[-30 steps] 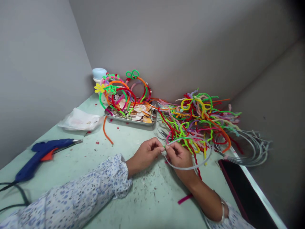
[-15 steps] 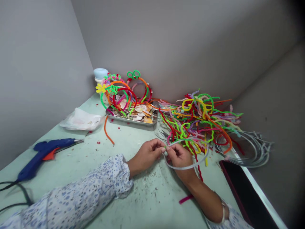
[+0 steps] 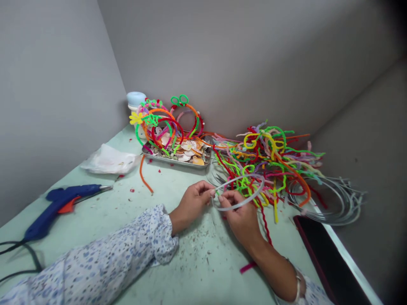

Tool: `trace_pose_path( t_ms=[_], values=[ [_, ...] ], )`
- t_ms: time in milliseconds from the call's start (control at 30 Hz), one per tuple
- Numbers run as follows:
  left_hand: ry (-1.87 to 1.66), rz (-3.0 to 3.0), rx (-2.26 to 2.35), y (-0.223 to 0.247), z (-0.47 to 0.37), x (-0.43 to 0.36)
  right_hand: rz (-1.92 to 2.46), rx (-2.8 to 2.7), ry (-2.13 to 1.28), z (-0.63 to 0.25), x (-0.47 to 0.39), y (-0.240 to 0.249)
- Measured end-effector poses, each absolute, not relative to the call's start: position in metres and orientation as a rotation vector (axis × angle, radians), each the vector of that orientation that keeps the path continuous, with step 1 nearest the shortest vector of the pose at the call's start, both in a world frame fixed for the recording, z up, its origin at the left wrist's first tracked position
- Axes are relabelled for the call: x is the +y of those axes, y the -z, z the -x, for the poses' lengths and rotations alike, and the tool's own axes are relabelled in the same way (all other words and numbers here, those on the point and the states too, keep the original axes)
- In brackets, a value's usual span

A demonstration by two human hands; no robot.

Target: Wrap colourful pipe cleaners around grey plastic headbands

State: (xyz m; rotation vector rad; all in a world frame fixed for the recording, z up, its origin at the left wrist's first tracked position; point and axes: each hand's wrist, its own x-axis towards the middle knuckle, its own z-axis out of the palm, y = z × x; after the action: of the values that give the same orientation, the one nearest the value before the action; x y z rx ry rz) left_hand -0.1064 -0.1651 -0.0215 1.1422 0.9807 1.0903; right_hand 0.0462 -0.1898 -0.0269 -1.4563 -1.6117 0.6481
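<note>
Head view: clear hoop (image 3: 261, 186) between both hands above table (image 3: 190, 262), long axis slanting up toward pipe-cleaner pile (image 3: 267, 156), ends pointing at left hand (image 3: 193, 203). Left fingertips pinching hoop's end; right hand (image 3: 241, 214) pinching its lower side (small green bit (image 3: 217, 193) between them).

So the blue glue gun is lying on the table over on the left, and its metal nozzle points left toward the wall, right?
Not quite: the nozzle points right, toward the middle of the table, as the head view shows. The rest holds: the blue glue gun lies on the table, over on the left.
</note>
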Motion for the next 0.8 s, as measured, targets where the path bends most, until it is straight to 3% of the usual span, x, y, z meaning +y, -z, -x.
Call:
trace_pose_path(
  t_ms=[367,800],
  values=[
    [-1.079,-1.071,0.896,0.0171,0.1091,-0.1623,1.254,-1.879,-0.572,-0.0487,-0.1901,0.0283],
    [-1.011,-1.112,0.882,0.0200,0.1087,-0.1621,1.227,-1.684,-0.480,-0.0498,-0.1879,0.0325]
  ],
)
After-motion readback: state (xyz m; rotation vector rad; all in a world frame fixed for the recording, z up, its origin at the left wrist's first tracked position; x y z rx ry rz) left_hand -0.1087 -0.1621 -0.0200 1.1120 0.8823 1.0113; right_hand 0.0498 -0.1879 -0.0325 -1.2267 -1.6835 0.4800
